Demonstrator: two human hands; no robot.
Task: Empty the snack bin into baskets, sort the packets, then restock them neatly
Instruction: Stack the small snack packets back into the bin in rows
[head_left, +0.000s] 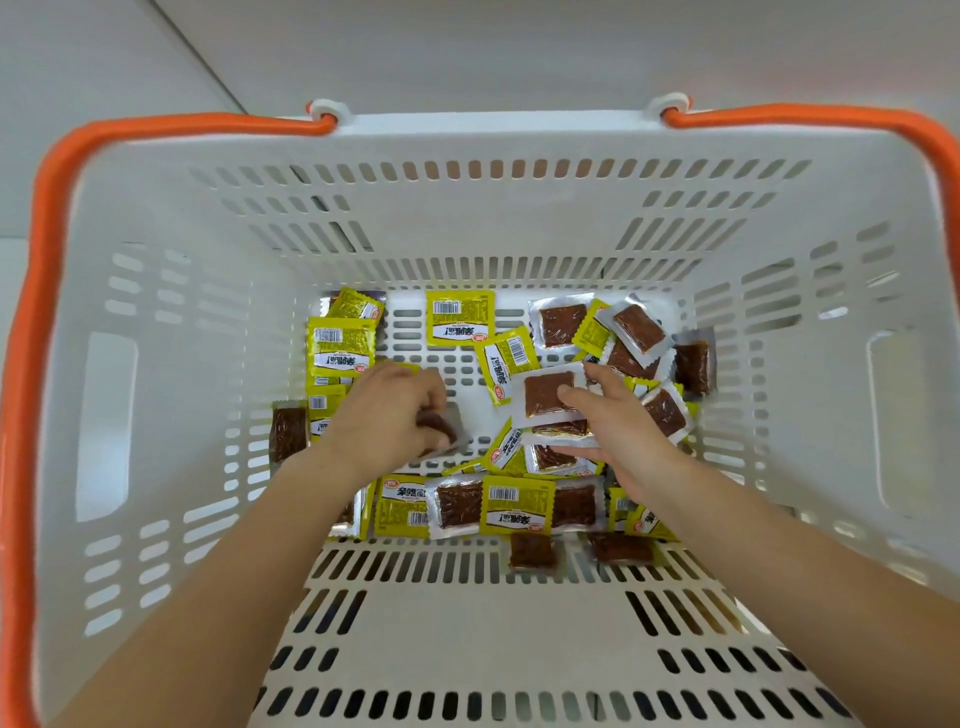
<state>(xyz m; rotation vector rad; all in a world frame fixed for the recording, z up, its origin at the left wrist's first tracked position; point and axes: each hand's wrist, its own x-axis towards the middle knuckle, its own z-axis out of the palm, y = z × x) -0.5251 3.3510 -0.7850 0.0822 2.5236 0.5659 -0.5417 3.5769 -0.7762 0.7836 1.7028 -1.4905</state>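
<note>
We reach both arms deep into the big white plastic basket with orange handles (156, 364), our left hand (384, 421) pinching one clear-backed brown snack packet (441, 428) and our right hand (618, 431) holding a small stack of clear-backed packets (548, 397), brown side up, likely so they match.

Bright, even light is falling from overhead, casting only soft shadows. Wide-angle distortion is bowing the basket (156, 218) rim and orange handles (47, 312). Edges are smearing; the left hand (384, 415) is blurring slightly.
</note>
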